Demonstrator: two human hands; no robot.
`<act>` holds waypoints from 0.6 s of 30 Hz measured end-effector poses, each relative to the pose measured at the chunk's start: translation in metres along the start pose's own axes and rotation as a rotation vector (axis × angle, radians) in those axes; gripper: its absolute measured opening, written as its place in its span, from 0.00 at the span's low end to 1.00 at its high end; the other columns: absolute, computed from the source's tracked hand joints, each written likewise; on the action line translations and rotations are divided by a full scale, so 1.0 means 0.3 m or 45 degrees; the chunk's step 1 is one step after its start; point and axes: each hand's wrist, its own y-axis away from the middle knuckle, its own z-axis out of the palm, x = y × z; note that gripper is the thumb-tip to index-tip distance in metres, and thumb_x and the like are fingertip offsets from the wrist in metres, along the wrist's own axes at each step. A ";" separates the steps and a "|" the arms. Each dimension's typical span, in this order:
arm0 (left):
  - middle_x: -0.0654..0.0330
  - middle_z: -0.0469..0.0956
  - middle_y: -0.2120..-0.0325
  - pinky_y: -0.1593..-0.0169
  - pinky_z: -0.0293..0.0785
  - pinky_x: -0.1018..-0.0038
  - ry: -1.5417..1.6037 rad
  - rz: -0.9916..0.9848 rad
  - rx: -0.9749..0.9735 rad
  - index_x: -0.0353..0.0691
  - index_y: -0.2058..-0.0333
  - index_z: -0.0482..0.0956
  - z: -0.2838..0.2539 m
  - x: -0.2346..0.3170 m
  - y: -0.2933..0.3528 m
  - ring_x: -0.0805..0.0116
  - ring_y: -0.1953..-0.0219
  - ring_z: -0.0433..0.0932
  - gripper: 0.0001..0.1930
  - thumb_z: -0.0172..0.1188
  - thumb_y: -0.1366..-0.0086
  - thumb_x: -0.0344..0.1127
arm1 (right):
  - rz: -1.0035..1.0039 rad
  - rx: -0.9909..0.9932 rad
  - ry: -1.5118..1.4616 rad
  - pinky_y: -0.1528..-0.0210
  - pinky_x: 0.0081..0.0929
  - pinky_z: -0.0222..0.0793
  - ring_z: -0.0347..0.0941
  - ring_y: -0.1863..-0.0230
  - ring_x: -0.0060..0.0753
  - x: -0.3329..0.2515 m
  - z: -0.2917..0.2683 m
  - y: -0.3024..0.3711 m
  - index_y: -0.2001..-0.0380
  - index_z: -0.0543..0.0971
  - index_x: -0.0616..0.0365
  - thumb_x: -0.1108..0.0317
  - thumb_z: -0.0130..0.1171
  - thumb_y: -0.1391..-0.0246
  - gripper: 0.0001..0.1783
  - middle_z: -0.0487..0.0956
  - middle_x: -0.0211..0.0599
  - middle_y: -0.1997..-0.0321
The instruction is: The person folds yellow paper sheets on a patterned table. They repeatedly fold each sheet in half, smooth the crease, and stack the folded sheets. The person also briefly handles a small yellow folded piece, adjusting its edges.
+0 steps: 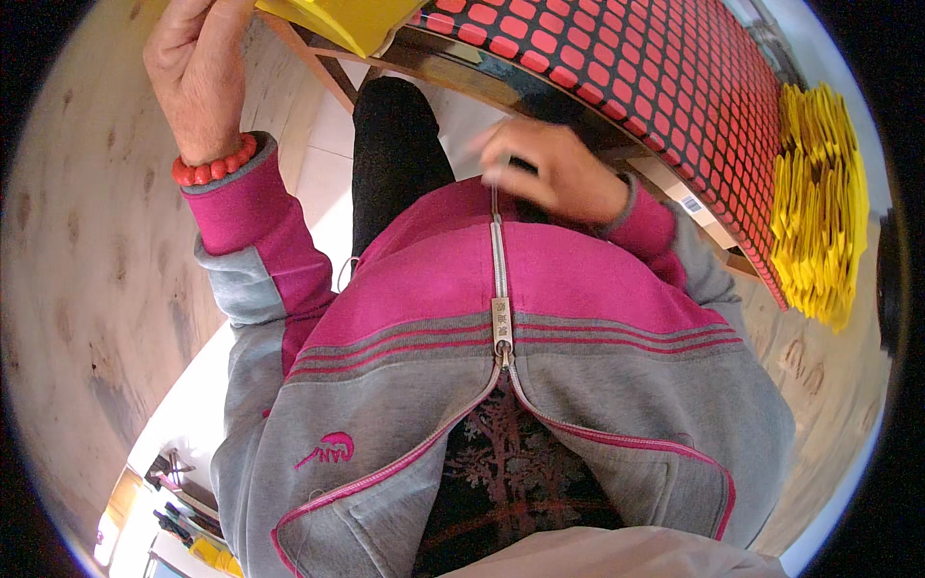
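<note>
At the upper left, my left hand (198,72) reaches up to the top edge, wearing a red beaded bracelet (214,171). Its bent fingers close on the near corner of a yellow folded piece (342,21), which overhangs the table edge; the fingertips are cut off by the frame. My right hand (554,171) hovers in front of my lap, below the table edge, with fingers curled and a gap beside the thumb. Motion smears its fingertips, so whether anything is in them cannot be made out.
A table with a red-and-black checked cover (617,63) runs across the upper right. At its right end lies a thick stack of yellow folded pieces (819,207). Beneath the tabletop are wooden legs and a pale box with a label (690,203). My black-clad leg (395,144) is near the table.
</note>
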 end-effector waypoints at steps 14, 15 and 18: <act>0.61 0.82 0.59 0.46 0.70 0.75 0.047 -0.133 -0.006 0.34 0.59 0.83 -0.040 -0.043 0.006 0.70 0.53 0.78 0.07 0.60 0.33 0.27 | 0.586 0.370 1.008 0.49 0.48 0.70 0.76 0.49 0.56 0.415 0.042 0.183 0.56 0.77 0.62 0.64 0.57 0.37 0.13 0.79 0.51 0.55; 0.60 0.83 0.58 0.41 0.67 0.71 -0.007 -0.157 0.014 0.34 0.58 0.84 -0.045 -0.050 0.005 0.70 0.50 0.78 0.08 0.58 0.33 0.27 | 0.456 0.459 1.065 0.50 0.48 0.70 0.76 0.50 0.56 0.411 0.039 0.180 0.56 0.77 0.62 0.64 0.56 0.36 0.12 0.79 0.52 0.56; 0.61 0.85 0.56 0.32 0.60 0.68 -0.091 -0.112 0.021 0.36 0.55 0.86 -0.056 -0.066 -0.001 0.71 0.46 0.77 0.12 0.55 0.30 0.28 | 0.554 0.398 1.070 0.53 0.49 0.70 0.76 0.53 0.56 0.390 0.031 0.165 0.59 0.76 0.62 0.65 0.57 0.37 0.10 0.78 0.52 0.58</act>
